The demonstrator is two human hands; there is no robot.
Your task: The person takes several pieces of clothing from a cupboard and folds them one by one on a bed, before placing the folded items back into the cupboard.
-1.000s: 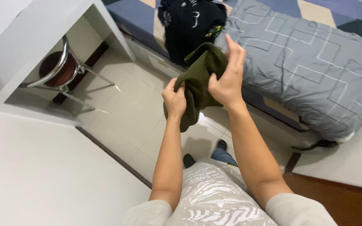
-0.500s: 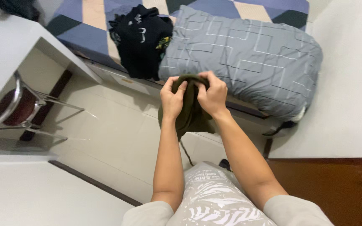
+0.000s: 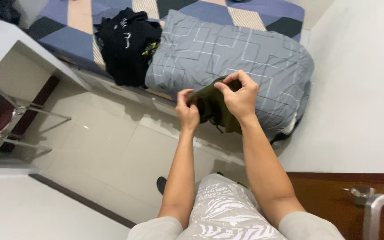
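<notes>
Both hands | left hand (image 3: 187, 113), right hand (image 3: 241, 98) | fingers pinching olive garment (image 3: 214, 109) bunched between them

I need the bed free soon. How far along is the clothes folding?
Done: nothing folded shows yet. In hand: the left hand and right hand both grip an olive-green garment, bunched up above the floor beside the bed. Left: a loose heap of black clothes lies on the bed, beside the grey quilt.

Bed (image 3: 67, 26) with quilt (image 3: 227, 58), black clothes (image 3: 127, 44)
</notes>
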